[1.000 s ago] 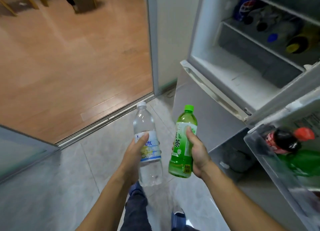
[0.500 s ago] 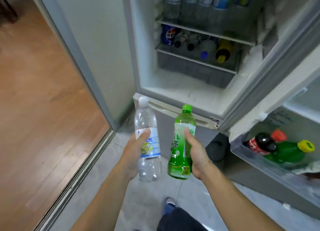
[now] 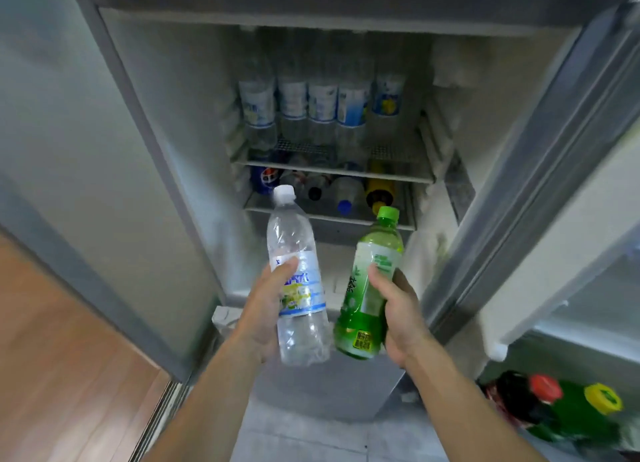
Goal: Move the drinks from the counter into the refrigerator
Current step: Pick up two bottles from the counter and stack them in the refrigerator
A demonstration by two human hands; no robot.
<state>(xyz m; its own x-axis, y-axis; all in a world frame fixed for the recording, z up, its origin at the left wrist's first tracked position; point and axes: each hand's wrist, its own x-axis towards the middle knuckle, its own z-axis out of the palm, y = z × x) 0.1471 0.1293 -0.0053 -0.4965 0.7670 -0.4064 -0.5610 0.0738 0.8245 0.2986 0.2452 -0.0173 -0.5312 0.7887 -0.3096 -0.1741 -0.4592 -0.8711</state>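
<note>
Both bottles are now rising before the open refrigerator [image 3: 166, 170]. Left hand [image 3: 263, 317] is gripping a clear water bottle [image 3: 298, 281] — white-capped; right hand [image 3: 403, 317] is gripping a green tea bottle [image 3: 369, 288] — green-capped.

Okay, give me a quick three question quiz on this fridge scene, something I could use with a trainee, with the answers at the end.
1. True or false: the refrigerator door is open.
2. Which hand grips the green tea bottle? A) left hand B) right hand
3. What colour is the cap of the clear water bottle?

Key: 1 true. 2 B. 3 white.
</note>
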